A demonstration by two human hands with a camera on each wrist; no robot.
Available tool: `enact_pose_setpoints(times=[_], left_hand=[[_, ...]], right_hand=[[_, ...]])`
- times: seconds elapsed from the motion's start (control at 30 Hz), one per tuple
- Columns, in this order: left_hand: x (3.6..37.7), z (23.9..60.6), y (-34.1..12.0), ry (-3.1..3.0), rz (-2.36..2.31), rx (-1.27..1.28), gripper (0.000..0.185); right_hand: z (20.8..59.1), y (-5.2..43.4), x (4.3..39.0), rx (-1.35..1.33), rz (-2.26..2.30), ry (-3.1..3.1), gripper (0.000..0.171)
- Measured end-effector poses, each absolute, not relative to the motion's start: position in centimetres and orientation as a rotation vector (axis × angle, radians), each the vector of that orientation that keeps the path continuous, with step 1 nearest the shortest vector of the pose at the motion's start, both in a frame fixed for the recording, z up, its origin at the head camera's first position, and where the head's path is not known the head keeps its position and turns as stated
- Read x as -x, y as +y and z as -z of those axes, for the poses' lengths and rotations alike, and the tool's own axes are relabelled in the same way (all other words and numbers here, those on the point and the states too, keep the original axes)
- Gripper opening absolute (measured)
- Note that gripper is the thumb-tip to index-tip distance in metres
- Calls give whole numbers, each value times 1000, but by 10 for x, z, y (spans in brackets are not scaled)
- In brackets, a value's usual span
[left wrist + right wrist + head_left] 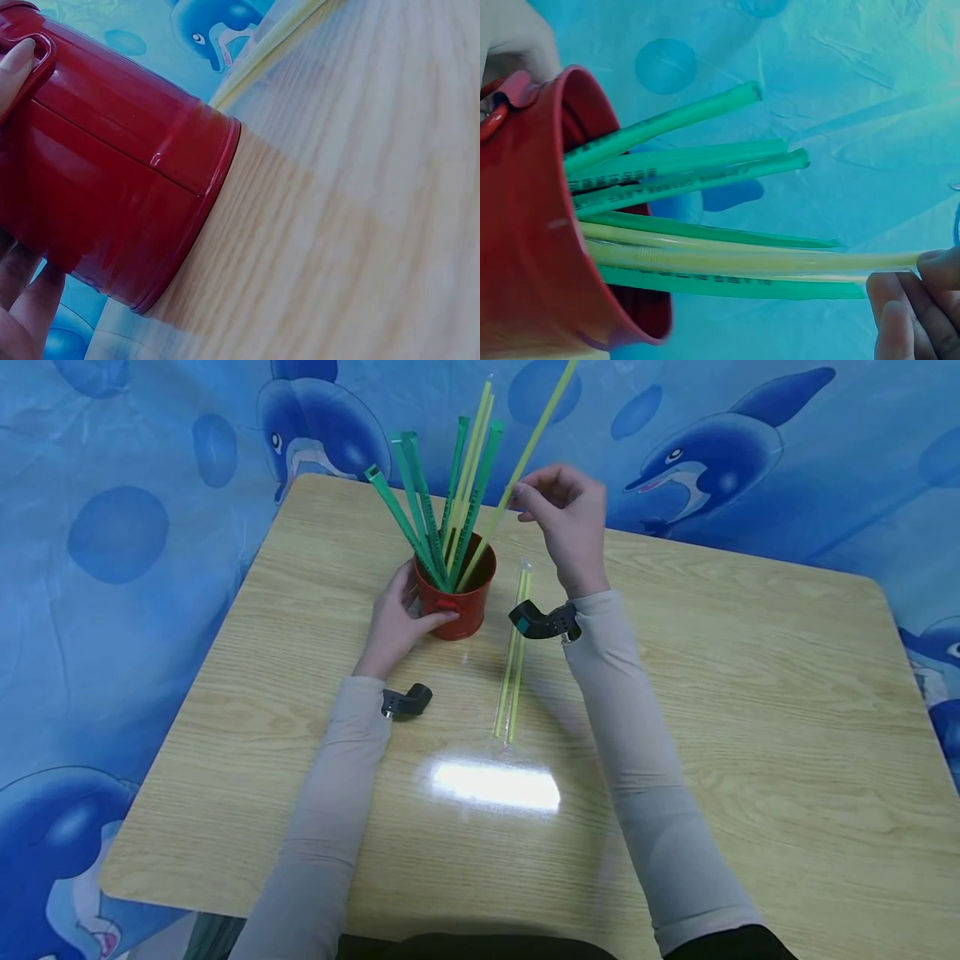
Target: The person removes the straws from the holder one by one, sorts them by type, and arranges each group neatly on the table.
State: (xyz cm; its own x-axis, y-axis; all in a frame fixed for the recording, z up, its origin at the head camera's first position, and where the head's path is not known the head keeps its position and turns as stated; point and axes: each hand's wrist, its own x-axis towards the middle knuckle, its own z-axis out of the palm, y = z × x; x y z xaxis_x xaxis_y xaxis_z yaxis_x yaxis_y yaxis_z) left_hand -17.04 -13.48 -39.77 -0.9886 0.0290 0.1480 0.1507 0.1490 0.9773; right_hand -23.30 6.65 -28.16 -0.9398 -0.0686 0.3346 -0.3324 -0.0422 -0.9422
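Note:
A small red metal bucket (467,617) stands upright on the table, with my left hand (393,625) gripping its near left side. The thumb lies across the front by the handle lug, and the other fingers go round the far side. Several green-wrapped drinking straws (390,497) and a few yellow straws (477,427) lean inside the bucket. To the right of it, my right hand (566,518) pinches a yellow straw (538,431) in clear wrapping. That straw slants down into the bucket's mouth, and its wrapped length shows in the right wrist view (780,260).
Two wrapped yellow straws (512,677) lie side by side on the wooden table (750,710), between my forearms. A blue curtain with dolphins (720,456) hangs behind the table's far edge. Light glares off the tabletop near the front.

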Motion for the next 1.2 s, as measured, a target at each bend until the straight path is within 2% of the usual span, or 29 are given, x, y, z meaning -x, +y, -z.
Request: enact_pose_setpoints(times=[0.33,0.57,0.8,1.03,1.2], left_hand=[[170,396,-135,-2326,1999,147,87],[169,398,-136,-2320,1974,173,85],[169,398,-136,-2323,1980,169,85],[169,399,-137,-2337,1986,151,85],[169,399,-138,-2334,1981,156,84]], right_hand=[[268,79,227,-400,-2131,-1884,9],[264,86,222,-480,-2091,-1790,10],[255,93,215,-451,-2181,-1715,6],[255,101,208,-576,-2075,-1678,8],[255,108,203,-541,-2145,-1676,7]])
